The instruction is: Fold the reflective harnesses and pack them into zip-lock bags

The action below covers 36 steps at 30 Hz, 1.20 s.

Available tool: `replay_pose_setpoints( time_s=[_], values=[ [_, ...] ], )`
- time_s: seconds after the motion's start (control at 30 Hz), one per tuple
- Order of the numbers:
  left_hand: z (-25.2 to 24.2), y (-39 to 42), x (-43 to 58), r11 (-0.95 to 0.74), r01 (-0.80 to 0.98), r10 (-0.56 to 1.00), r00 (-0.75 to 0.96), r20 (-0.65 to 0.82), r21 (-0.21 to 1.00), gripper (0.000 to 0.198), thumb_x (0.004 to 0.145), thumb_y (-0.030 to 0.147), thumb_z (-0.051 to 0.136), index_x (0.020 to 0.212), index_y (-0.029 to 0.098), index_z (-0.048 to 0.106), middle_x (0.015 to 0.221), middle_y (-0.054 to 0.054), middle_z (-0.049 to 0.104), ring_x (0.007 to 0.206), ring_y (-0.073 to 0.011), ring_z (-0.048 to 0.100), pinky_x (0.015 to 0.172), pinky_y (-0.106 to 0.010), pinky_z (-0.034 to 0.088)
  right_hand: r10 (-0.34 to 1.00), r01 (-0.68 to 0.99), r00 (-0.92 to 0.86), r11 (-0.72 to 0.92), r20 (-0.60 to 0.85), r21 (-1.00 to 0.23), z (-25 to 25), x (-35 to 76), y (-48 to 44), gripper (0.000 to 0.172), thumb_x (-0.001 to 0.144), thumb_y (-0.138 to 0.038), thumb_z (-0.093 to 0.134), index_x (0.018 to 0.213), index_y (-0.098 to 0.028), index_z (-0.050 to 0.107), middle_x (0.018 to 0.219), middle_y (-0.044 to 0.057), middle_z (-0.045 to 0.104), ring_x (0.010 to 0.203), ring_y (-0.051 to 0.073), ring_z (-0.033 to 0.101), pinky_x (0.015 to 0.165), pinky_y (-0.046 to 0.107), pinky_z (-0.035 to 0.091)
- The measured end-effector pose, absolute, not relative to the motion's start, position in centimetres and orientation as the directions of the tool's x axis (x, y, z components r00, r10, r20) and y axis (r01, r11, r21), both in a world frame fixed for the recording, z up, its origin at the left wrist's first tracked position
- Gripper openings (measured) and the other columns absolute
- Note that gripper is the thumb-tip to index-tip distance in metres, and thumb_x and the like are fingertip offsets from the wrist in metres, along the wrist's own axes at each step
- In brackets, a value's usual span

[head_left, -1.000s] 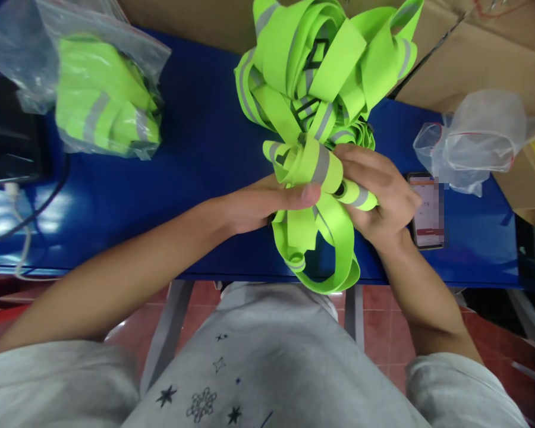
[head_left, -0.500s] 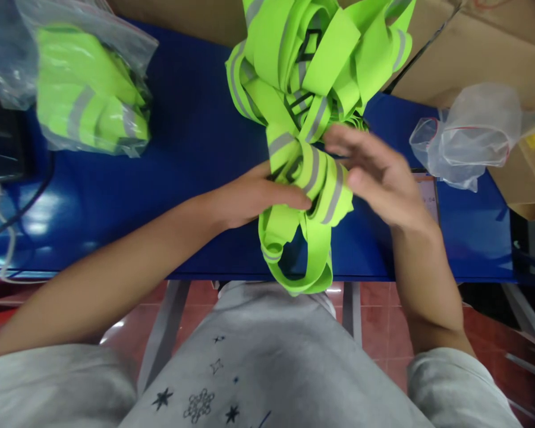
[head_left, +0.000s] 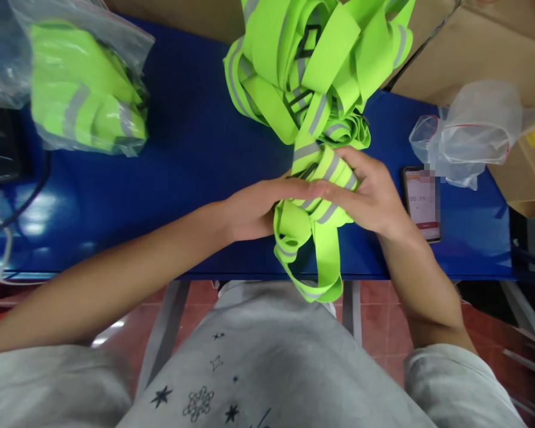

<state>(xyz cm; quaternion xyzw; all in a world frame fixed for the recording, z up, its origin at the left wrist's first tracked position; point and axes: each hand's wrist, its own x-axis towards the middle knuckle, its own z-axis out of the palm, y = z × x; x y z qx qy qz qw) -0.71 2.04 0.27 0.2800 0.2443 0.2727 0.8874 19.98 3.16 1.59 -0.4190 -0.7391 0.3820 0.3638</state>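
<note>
Strap bundle: neon green reflective strap bundle [head_left: 321, 190] sits at the centre of the frame, over the near edge of the blue table [head_left: 196, 148]; I have it pressed between both hands so the folds cannot spring apart.
Left hand: my left hand [head_left: 258, 208] comes in from the lower left, fingers flat along the top of the bundle, clamping the folded layers down.
Right hand: my right hand [head_left: 374, 199] cups the bundle from the right, fingers curled round it, grasping it so the grey bands stay stacked.
Loose tail: a loop of strap [head_left: 314, 267] hangs below the table edge toward my lap, left free because it is not yet folded in.
Strap heap: the larger tangle [head_left: 312, 59] lies at upper centre, just behind the bundle and joined to it by a strap.
Packed bag: a clear bag of folded strap [head_left: 84, 95] rests at upper left, well apart from my hands.
Empty bags: crumpled clear bags [head_left: 472, 134] lie at the right, near my right hand.
Phone: a phone [head_left: 421, 205] lies face up just beside my right wrist, its screen readable from where I sit.
</note>
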Motion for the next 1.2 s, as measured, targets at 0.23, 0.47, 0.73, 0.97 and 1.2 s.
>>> replay_pose_setpoints(
  time_s=[0.23, 0.47, 0.73, 0.97, 1.2],
  values=[
    [-0.5, 1.0, 0.1, 0.805, -0.27, 0.454, 0.853, -0.256, 0.529, 0.037, 0.073, 0.023, 0.093, 0.106, 0.017, 0.079, 0.103, -0.009, 0.082, 0.099, -0.0283, 0.08, 0.091, -0.042, 0.067, 0.948, 0.296, -0.242, 0.275, 0.207, -0.915, 2.2, 20.0, 3.0, 0.049, 0.084, -0.067, 0.084, 0.107, -0.025, 0.075, 0.096, 0.001, 0.077, 0.089, 0.022, 0.074, 0.08, 0.039, 0.067],
    [0.0, 1.0, -1.0, 0.742, 0.002, 0.344, 0.857, -0.383, 0.67, 0.022, 0.08, 0.031, 0.089, 0.089, 0.014, 0.078, 0.073, -0.004, 0.071, 0.063, -0.0148, 0.067, 0.057, -0.023, 0.056, 0.946, 0.193, -0.293, 0.203, 0.141, -0.96, 2.7, 20.5, 2.8, 0.042, 0.08, -0.059, 0.091, 0.1, -0.025, 0.077, 0.088, -0.003, 0.075, 0.075, 0.016, 0.069, 0.068, 0.03, 0.062],
    [-0.1, 1.1, -0.6, 0.718, -0.054, 0.369, 0.874, -0.315, 0.694, 0.033, 0.089, 0.044, 0.081, 0.077, 0.014, 0.072, 0.072, -0.005, 0.071, 0.063, -0.015, 0.067, 0.056, -0.022, 0.056, 0.92, 0.379, -0.251, 0.38, 0.302, -0.844, 3.2, 21.3, 2.9, 0.047, 0.084, -0.06, 0.087, 0.114, -0.025, 0.076, 0.103, 0.004, 0.077, 0.091, 0.025, 0.075, 0.084, 0.041, 0.065],
    [0.3, 1.8, -0.7, 0.735, -0.243, 0.541, 0.772, -0.333, 0.633, 0.016, 0.084, 0.025, 0.075, 0.094, 0.013, 0.078, 0.089, -0.008, 0.08, 0.076, -0.0218, 0.077, 0.072, -0.033, 0.065, 0.712, 0.645, -0.425, 0.671, 0.559, -0.365, 2.4, 19.6, 1.2, 0.05, 0.095, -0.046, 0.079, 0.142, -0.033, 0.065, 0.133, 0.007, 0.076, 0.125, 0.035, 0.073, 0.114, 0.044, 0.058],
    [0.6, 1.5, -0.7, 0.614, -0.39, 0.631, 0.765, -0.129, 0.686, 0.03, 0.082, 0.046, 0.088, 0.087, 0.018, 0.08, 0.096, -0.009, 0.082, 0.095, -0.0263, 0.079, 0.085, -0.035, 0.066, 0.585, 0.635, -0.513, 0.751, 0.629, -0.181, 1.4, 19.4, 0.9, 0.068, 0.105, -0.023, 0.066, 0.167, -0.038, 0.041, 0.143, 0.003, 0.072, 0.133, 0.025, 0.07, 0.12, 0.036, 0.054]
  ],
)
